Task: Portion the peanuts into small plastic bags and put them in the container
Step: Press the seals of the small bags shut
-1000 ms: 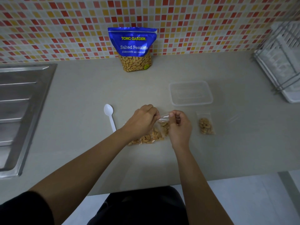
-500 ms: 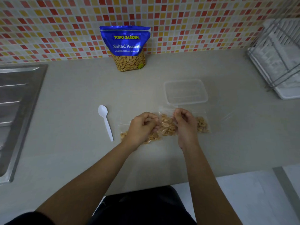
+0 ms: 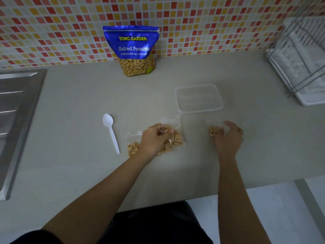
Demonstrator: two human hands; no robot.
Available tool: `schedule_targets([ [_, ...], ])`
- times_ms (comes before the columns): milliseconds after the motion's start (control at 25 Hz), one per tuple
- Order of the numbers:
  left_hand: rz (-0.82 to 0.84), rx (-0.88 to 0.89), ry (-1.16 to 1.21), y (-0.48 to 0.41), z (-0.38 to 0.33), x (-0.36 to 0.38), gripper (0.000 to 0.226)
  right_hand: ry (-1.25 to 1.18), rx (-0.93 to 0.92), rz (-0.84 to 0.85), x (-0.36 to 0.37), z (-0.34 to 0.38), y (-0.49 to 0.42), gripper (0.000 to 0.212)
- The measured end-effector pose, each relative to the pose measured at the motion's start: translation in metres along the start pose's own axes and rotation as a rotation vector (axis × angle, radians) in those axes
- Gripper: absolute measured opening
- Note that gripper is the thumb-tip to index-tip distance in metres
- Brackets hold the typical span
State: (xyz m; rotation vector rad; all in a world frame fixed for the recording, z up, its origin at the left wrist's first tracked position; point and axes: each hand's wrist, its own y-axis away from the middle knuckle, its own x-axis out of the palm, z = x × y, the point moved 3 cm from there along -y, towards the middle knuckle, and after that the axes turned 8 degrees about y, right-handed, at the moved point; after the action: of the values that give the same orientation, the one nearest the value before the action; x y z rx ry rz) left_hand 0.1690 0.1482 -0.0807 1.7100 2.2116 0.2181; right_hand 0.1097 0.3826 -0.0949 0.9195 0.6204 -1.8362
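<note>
Flanking the gripped bag [image 3: 175,140]: spoon [image 3: 108,120] left, container [image 3: 199,109] behind, pouch [image 3: 131,43] beyond

you can read "tong garden" in yellow and "salted peanuts" in white on the blue peanut pouch [image 3: 134,50] at the countertop's back edge.

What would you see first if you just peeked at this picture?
The big blue peanut bag stands at the back against the bright tiled wall. Nearer, the left hand grips a small bag of peanuts, and the right hand lies over a second bag just in front of the clear container.
</note>
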Motion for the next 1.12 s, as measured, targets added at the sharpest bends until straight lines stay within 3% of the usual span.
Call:
schedule_targets([
  [160,-0.024,0.04,-0.214,0.002,-0.002,0.02,0.039,0.173,-0.005,0.206,0.015,-0.012,-0.002,0.054],
  [280,-0.028,0.154,-0.272,0.001,-0.002,0.036,0.054,0.108,-0.088,0.253,0.02,-0.008,0.002,0.047],
  [400,0.015,0.246,-0.547,0.0,0.002,0.047,0.043,0.015,-0.205,0.299,0.024,-0.007,0.012,0.032],
  [520,0.056,0.27,-0.817,-0.002,0.004,0.054,0.03,-0.085,-0.268,0.212,0.019,-0.005,0.024,0.032],
  [720,0.03,0.386,-0.946,-0.008,0.008,0.054,0.031,-0.441,-0.267,0.237,0.01,0.007,0.031,0.046],
  [840,0.031,0.363,-0.916,-0.01,0.009,0.049,0.031,-0.624,-0.152,0.362,0.007,0.014,0.034,0.052],
  [1000,-0.077,0.454,-0.522,-0.013,-0.02,0.019,0.028,-0.81,-0.144,0.46,0.002,0.032,0.038,0.022],
  [1120,0.062,0.252,-0.241,-0.017,-0.047,-0.004,0.034,-0.792,-0.162,0.51,0.008,0.047,0.047,0.019],
])
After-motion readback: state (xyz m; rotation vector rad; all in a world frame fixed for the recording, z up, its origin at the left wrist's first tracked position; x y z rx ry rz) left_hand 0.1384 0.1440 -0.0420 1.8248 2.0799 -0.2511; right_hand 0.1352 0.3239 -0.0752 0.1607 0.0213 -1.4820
